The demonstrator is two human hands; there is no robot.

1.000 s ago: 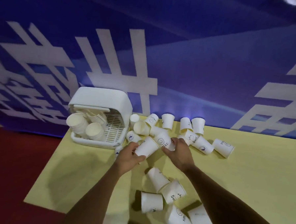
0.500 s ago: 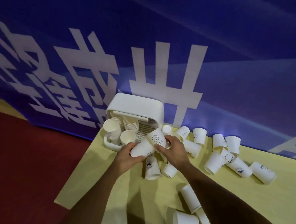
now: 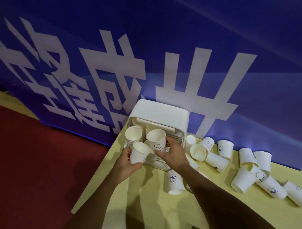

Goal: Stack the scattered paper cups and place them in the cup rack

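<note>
A white cup rack point(image 3: 161, 113) with a rounded hood stands at the far left corner of the yellow table point(image 3: 159, 207). My left hand point(image 3: 126, 164) grips a plain white paper cup point(image 3: 138, 155) just in front of the rack's opening. My right hand point(image 3: 174, 156) holds a smiley-face cup point(image 3: 156, 142), mouth up, at the rack's mouth. A stack of cups point(image 3: 133, 134) sits inside the rack on the left. Several loose white cups point(image 3: 216, 160) lie scattered to the right.
A blue banner point(image 3: 167, 62) with large white characters hangs right behind the table. Red floor point(image 3: 30, 160) lies beyond the table's left edge. One cup point(image 3: 174, 182) lies close under my right forearm, and another shows at the bottom edge.
Both hands have carried their cups left and forward to the rack's opening. The two cups, earlier held together, are now apart. My view has swung left.
</note>
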